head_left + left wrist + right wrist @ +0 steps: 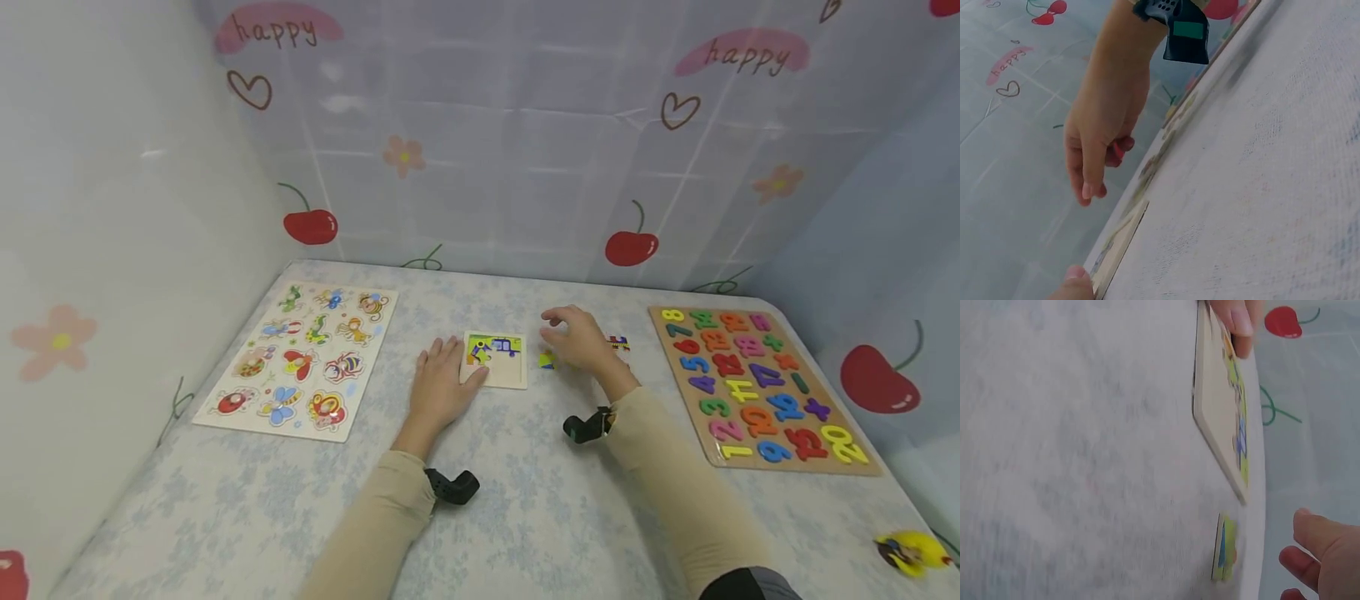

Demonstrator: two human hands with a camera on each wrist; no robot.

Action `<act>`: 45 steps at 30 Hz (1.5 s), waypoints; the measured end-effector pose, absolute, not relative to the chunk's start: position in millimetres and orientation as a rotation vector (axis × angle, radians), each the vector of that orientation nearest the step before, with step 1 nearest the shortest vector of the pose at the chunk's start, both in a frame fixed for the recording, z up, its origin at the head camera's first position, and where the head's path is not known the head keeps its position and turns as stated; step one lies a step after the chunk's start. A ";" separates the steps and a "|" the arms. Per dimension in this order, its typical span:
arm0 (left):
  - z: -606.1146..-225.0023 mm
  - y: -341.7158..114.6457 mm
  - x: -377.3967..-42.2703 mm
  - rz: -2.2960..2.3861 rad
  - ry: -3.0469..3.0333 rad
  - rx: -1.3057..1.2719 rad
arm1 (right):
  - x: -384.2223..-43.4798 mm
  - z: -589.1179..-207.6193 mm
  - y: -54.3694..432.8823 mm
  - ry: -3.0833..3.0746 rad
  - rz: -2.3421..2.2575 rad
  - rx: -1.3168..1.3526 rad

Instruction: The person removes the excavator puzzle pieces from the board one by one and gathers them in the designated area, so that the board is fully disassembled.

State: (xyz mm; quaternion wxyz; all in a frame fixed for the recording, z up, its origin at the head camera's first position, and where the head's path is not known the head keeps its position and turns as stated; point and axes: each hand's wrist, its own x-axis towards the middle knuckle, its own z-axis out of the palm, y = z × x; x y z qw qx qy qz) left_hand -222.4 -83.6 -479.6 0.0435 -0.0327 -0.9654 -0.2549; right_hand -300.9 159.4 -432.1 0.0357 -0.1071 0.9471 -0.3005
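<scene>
A small square wooden puzzle board [506, 377], partly filled along its top and left, lies mid-table. My left hand [441, 385] rests flat at the board's left side, its thumb [1074, 286] over the board's edge. My right hand [576, 340] hovers to the right of the board, fingers loosely bent. In the right wrist view, the thumb and fingers of that right hand [1329, 556] stand apart with nothing visible between them. A yellow-green puzzle piece [1225, 549] lies on the table near the board. Another colourful piece [619, 342] shows beyond the right hand, which partly hides the pieces.
On the left lies a white board of insect pictures [355, 421]. A brown board of coloured numbers [678, 367] lies on the right. A yellow toy figure [911, 552] sits at the front right corner. A printed curtain [510, 167] rises behind the table.
</scene>
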 end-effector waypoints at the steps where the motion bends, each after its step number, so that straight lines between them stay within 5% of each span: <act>1: -479.1 -83.8 -222.3 -0.770 -2.956 -0.107 | -298.9 -430.7 153.1 2.897 -0.923 -0.361; 15: -475.0 -84.9 -220.9 -0.718 -2.963 -0.119 | -290.2 -436.9 101.0 2.805 -0.741 -0.730; 45: -481.8 -84.0 -220.5 -0.663 -2.959 -0.138 | -281.8 -434.8 78.3 2.875 -0.438 -0.804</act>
